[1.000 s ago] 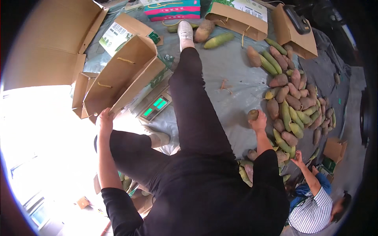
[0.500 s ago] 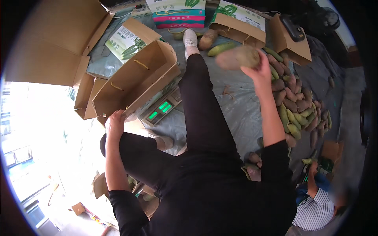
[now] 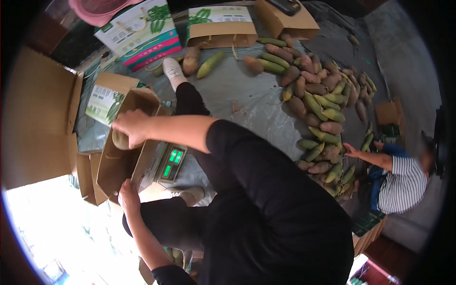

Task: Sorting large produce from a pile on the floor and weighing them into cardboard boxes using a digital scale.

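Observation:
A tall open cardboard box [image 3: 113,164] stands tilted at left, against or on a digital scale [image 3: 172,164] with a lit green display. My left hand [image 3: 128,197] is closed on the box's near edge. Reaching across my body, my right hand [image 3: 135,127] is over the box opening, wrapped round a large radish [image 3: 121,140]. Only the pale end of that radish shows beneath my fingers; whether it touches the box floor is hidden.
A heap of green and reddish radishes [image 3: 316,102] lies on the sheet at right. A co-worker's hand [image 3: 351,150] touches its edge. Printed cartons [image 3: 221,31] stand along the back, with a pink basket [image 3: 97,10] at far left. My shoe [image 3: 172,69] is near loose radishes.
My right hand has carried the radish from beside the heap leftward to the box. My left hand stays on the box edge. The view has turned right, and the co-worker's hand now reaches the heap.

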A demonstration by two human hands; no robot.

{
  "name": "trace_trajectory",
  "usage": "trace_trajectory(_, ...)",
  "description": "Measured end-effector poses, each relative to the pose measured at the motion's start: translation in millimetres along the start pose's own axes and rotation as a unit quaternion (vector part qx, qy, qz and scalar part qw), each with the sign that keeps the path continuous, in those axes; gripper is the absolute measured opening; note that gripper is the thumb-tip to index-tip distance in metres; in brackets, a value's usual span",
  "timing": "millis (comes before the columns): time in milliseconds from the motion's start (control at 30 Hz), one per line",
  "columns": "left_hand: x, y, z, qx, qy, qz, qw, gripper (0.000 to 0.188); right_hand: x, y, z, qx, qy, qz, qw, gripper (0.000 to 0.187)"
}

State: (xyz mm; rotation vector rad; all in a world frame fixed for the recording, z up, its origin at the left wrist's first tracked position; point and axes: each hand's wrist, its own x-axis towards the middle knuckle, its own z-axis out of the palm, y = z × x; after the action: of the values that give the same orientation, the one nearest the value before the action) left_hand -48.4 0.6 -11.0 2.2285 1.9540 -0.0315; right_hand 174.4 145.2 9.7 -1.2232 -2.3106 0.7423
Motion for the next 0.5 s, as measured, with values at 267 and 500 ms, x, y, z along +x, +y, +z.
trace_trajectory(267,23.3,40.5,1.4,-0.042,-0.047,0.023,0.998,0.016,45.4,74.4,83.9,-0.061,-0.262,0.064,0.961,0.044)
trace_trajectory(500,0.2,-12.6,5.2,-0.068,-0.022,-0.023,0.997,0.017,-12.5,-8.6,19.2,0.153,0.008,-0.017,0.988,0.035)
